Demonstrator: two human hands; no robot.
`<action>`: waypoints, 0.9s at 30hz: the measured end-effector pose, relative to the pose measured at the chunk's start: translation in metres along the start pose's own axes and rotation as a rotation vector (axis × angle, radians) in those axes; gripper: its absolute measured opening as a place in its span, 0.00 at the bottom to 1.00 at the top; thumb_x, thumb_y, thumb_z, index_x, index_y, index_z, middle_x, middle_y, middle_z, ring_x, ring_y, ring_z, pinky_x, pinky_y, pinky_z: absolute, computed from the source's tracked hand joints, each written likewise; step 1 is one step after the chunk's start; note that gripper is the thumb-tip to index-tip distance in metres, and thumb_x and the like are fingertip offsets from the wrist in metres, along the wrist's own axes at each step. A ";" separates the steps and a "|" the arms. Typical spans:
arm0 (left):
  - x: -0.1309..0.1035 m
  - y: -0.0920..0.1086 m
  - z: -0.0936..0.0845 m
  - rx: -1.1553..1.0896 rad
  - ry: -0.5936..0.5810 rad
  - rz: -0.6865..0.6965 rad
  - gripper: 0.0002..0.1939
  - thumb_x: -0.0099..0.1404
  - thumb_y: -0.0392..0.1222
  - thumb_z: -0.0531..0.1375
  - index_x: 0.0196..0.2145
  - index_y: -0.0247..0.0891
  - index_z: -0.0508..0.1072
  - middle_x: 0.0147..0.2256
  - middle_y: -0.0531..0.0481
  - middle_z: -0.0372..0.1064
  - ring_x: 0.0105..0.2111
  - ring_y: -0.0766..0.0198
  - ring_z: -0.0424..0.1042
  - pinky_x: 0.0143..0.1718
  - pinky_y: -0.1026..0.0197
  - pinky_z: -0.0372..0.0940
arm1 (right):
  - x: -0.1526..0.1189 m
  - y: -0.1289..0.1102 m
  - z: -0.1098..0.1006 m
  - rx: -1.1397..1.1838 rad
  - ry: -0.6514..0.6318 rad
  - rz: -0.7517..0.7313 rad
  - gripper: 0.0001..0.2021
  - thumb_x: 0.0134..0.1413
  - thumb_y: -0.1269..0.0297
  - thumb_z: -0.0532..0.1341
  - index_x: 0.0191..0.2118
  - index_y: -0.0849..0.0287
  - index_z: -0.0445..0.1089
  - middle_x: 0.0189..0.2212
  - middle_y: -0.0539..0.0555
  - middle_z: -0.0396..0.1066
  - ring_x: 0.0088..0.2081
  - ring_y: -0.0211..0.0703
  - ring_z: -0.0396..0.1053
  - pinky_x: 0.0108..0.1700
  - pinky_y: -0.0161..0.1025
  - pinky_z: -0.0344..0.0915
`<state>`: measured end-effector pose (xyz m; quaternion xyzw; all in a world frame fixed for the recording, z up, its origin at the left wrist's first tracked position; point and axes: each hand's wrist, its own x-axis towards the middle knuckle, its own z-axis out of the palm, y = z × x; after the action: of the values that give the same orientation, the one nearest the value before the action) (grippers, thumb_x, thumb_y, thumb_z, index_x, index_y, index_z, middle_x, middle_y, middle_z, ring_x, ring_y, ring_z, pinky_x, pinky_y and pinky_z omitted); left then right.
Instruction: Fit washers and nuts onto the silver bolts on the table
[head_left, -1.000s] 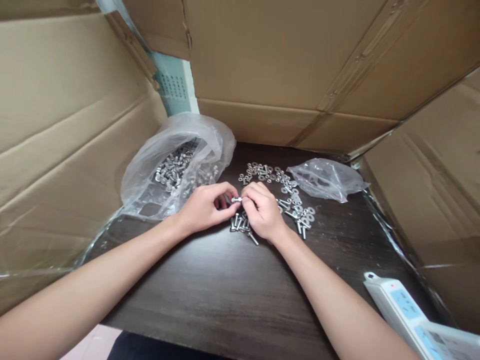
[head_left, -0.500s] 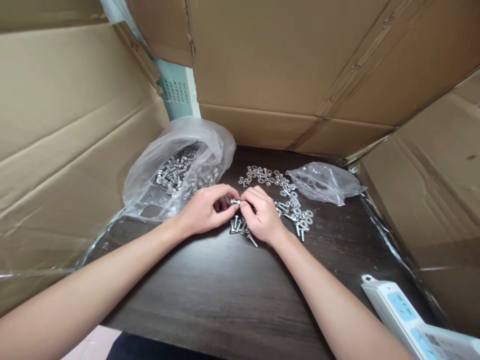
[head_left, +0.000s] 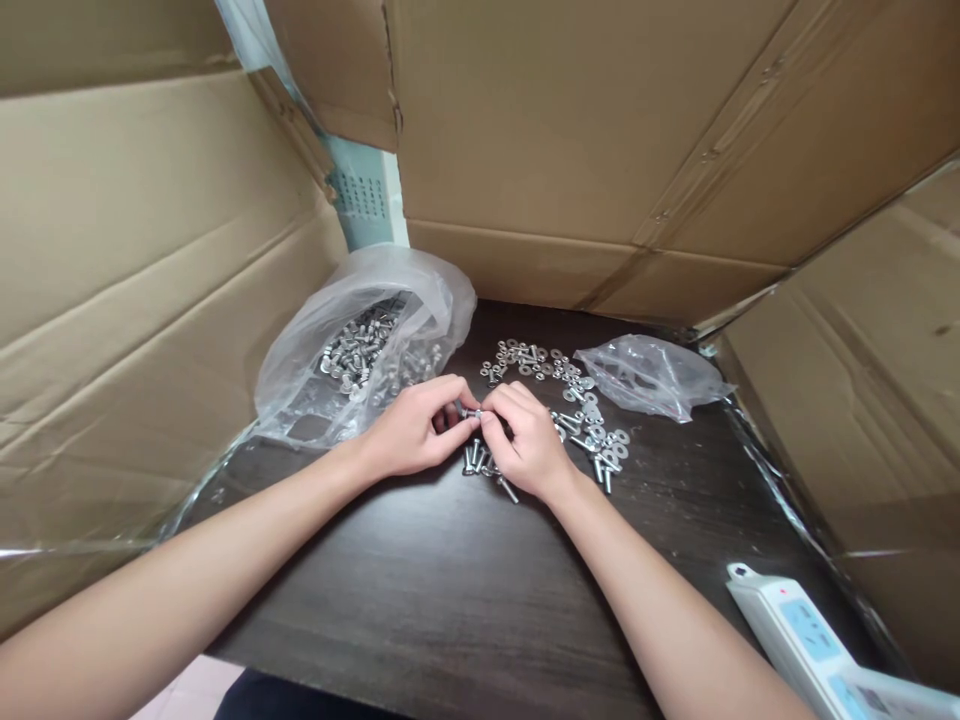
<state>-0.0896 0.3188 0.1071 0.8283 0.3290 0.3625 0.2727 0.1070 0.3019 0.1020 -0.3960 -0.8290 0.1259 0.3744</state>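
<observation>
A small silver bolt (head_left: 471, 412) lies level between my two hands, its ends partly hidden by fingertips. My left hand (head_left: 420, 425) pinches it from the left with curled fingers and thumb. From the right, my right hand (head_left: 525, 437) closes thumb and fingers on its other end. Loose bolts (head_left: 475, 456) rest on the dark table (head_left: 420, 600) just below my hands. Beyond and to the right of my right hand are scattered nuts, washers (head_left: 616, 438) and more bolts.
An open clear plastic bag (head_left: 442, 290) holding many bolts stands at the left back. A flat plastic bag (head_left: 652, 375) lies at the right back. A white power strip (head_left: 795, 620) sits at the lower right. Cardboard walls (head_left: 585, 130) surround the table.
The view has shifted slightly, so everything sits a little lower in the picture. My fingertips have closed in around the bolt, and less of it shows between them.
</observation>
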 end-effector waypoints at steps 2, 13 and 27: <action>0.000 0.000 0.000 -0.006 -0.002 0.003 0.05 0.68 0.40 0.61 0.36 0.37 0.70 0.31 0.52 0.68 0.28 0.67 0.68 0.30 0.65 0.65 | 0.000 -0.001 0.000 -0.012 -0.007 -0.007 0.11 0.66 0.70 0.52 0.30 0.54 0.60 0.28 0.53 0.65 0.33 0.46 0.61 0.37 0.45 0.59; 0.001 0.001 -0.001 -0.050 -0.022 -0.024 0.05 0.69 0.41 0.60 0.36 0.36 0.70 0.32 0.51 0.71 0.29 0.66 0.69 0.31 0.63 0.66 | 0.000 0.001 0.000 0.019 -0.015 -0.006 0.10 0.68 0.69 0.51 0.32 0.54 0.61 0.30 0.53 0.65 0.34 0.46 0.61 0.39 0.45 0.60; 0.000 -0.003 -0.002 -0.050 -0.103 -0.064 0.08 0.71 0.45 0.58 0.38 0.38 0.65 0.30 0.53 0.67 0.28 0.65 0.65 0.29 0.62 0.60 | -0.001 0.000 0.000 0.027 -0.067 -0.044 0.12 0.70 0.69 0.50 0.32 0.55 0.60 0.29 0.52 0.63 0.33 0.45 0.58 0.38 0.44 0.57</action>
<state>-0.0924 0.3210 0.1062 0.8277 0.3316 0.3188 0.3214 0.1074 0.3018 0.1014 -0.3683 -0.8478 0.1421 0.3542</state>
